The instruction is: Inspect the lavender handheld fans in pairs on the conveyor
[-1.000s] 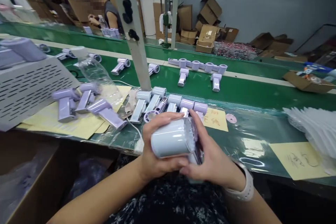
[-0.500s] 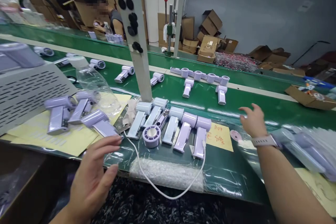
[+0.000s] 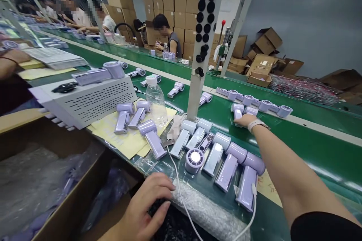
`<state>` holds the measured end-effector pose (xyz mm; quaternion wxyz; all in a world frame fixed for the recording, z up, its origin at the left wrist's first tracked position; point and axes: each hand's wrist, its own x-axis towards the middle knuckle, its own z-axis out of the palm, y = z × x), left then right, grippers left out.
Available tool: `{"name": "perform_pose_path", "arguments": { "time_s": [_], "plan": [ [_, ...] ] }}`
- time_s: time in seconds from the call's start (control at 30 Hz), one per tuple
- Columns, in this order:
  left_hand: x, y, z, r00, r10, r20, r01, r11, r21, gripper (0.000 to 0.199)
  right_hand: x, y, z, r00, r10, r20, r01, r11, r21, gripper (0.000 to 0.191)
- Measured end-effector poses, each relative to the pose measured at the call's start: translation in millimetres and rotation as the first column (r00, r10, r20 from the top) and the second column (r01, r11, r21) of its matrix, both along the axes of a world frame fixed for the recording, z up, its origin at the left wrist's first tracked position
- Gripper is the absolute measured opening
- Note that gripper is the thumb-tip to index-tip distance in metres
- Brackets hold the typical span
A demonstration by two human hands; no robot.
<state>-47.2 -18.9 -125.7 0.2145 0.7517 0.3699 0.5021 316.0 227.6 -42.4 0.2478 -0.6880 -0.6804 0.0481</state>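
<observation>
My right hand (image 3: 244, 121) reaches over the green conveyor belt with its fingers closed round a lavender handheld fan (image 3: 250, 110), partly hidden by the hand. Right beside it, touching the fingertips, is another lavender handheld fan (image 3: 238, 110). Low at the bench's front edge, my left hand (image 3: 151, 203) holds nothing, its fingers loosely curved and the thumb apart. It is nearest a bubble-wrap roll (image 3: 205, 211). Behind the roll lies a row of pale blue and lavender fans (image 3: 216, 158); a white cable (image 3: 254, 192) is plugged into the right-hand one.
A slotted grey metal box (image 3: 98, 98) stands left, with a fan on top. Near it are a clear plastic bottle (image 3: 156, 101) and fans on yellow paper (image 3: 127, 150). A white post (image 3: 195, 94) rises behind the row. An open carton (image 3: 65, 203) sits below left. Co-workers sit across the belt.
My right hand has moved onto the belt and closed on a fan, which now lies close beside its neighbour. My left hand stays low and open. The view has swung left.
</observation>
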Motion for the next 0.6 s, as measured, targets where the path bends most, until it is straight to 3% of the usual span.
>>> {"name": "perform_pose_path", "arguments": {
  "time_s": [0.07, 0.13, 0.2, 0.27, 0.3, 0.33, 0.4, 0.5, 0.57, 0.6],
  "plan": [
    [2, 5, 3.3, 0.993, -0.114, 0.03, 0.114, 0.993, -0.007, 0.02, 3, -13, 11.8, 0.999, -0.036, -0.014, 0.034, 0.992, -0.124, 0.026],
    [10, 11, 6.9, 0.966, -0.227, 0.124, 0.241, 0.965, -0.107, 0.019, 6, -41, 23.9, 0.999, -0.035, -0.038, 0.027, 0.978, -0.209, 0.023],
    [28, 18, 11.7, 0.899, -0.299, 0.319, 0.389, 0.881, -0.269, 0.024, -3, -83, 31.0, 0.997, 0.019, -0.078, -0.037, 0.971, -0.236, 0.028],
    [54, 25, 17.8, 0.76, -0.311, 0.571, 0.561, 0.757, -0.335, 0.037, -27, -135, 29.2, 0.985, 0.123, -0.119, -0.145, 0.971, -0.192, 0.023],
    [69, 28, 20.9, 0.67, -0.295, 0.681, 0.629, 0.712, -0.311, 0.056, -44, -162, 25.0, 0.969, 0.217, -0.121, -0.225, 0.973, -0.051, 0.023],
    [82, 30, 23.7, 0.587, -0.261, 0.766, 0.67, 0.688, -0.279, 0.075, -62, -189, 19.0, 0.945, 0.313, -0.097, -0.31, 0.95, 0.046, 0.029],
    [100, 33, 27.6, 0.499, -0.139, 0.855, 0.684, 0.669, -0.29, 0.081, -95, -236, 5.1, 0.935, 0.353, -0.014, -0.345, 0.92, 0.186, 0.045],
    [102, 33, 28.5, 0.509, -0.035, 0.86, 0.671, 0.643, -0.37, 0.061, -114, -278, -9.6, 0.927, 0.375, -0.015, -0.365, 0.909, 0.203, 0.063],
    [91, 31, 27.3, 0.523, -0.071, 0.849, 0.711, 0.586, -0.389, 0.058, -101, -287, -13.4, 0.867, 0.472, -0.158, -0.455, 0.88, 0.133, 0.047],
    [85, 30, 26.9, 0.528, -0.091, 0.844, 0.734, 0.549, -0.4, 0.059, -90, -286, -15.1, 0.859, 0.456, -0.232, -0.443, 0.89, 0.108, 0.037]
  ]
}}
